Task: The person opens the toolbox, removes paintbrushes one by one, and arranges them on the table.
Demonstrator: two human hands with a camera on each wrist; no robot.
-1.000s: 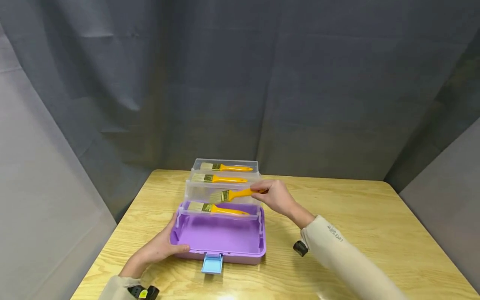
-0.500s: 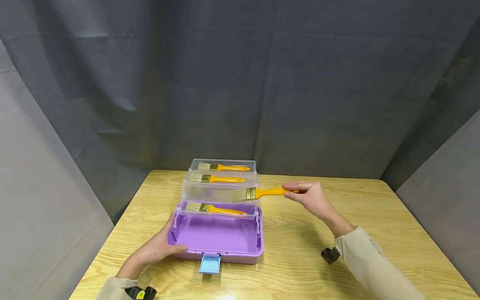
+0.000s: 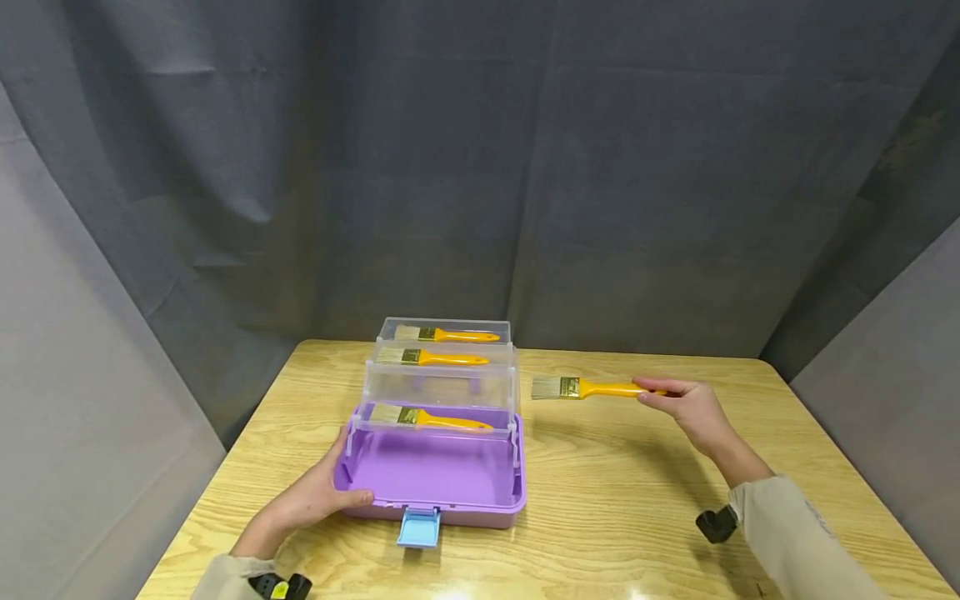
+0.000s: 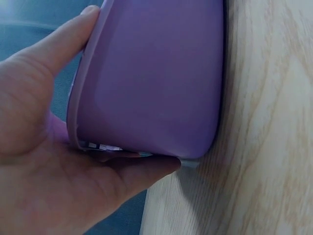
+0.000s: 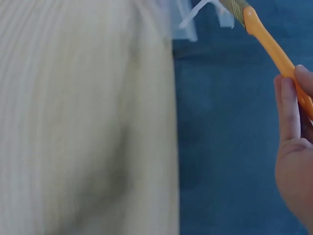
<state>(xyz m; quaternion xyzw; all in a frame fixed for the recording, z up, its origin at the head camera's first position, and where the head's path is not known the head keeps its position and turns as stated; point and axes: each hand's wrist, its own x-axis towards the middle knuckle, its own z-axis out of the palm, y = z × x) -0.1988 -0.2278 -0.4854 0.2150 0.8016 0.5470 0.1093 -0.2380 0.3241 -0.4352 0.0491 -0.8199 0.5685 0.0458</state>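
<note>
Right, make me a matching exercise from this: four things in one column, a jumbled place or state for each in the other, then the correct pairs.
Column one
1. Left hand
2. Right hand
3. Latch
4. Dark backdrop

Column two
A. Behind the table
B. Pinching a yellow-handled brush
C. Light blue, at the box's front edge
D. Holding the purple box

Pairs: 1-D, 2-B, 3-C, 4-A.

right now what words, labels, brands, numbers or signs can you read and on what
No text is legible.
Right sleeve: faint dark print, too blurred.
Held brush: marks on the metal band, too small.
Brushes in the trays: marks too small.
Left wrist strap: yellow patch, nothing legible.
</note>
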